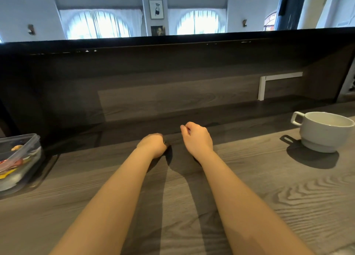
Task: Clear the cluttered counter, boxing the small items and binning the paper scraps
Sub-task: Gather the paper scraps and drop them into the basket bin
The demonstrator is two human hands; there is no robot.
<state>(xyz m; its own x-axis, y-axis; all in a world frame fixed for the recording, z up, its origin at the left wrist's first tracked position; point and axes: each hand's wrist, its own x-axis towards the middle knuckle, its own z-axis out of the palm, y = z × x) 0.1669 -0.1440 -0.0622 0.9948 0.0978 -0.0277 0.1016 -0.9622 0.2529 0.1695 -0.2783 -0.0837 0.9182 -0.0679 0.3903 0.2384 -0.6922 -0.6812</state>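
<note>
My left hand [153,145] rests knuckles-up on the dark wood counter [249,187] near its back edge. Its fingers are curled under, and what lies beneath them is hidden. My right hand [196,137] is just to the right of it, fingers curled in and thumb against the forefinger, with nothing visible in it. A clear plastic box [28,139] stands at the left edge of the counter and holds several small colourful items. No paper scraps show on the counter.
A white cup [324,133] with a handle stands at the right. A raised dark wooden back panel [172,85] runs behind the counter, with a white bracket [262,87] on it.
</note>
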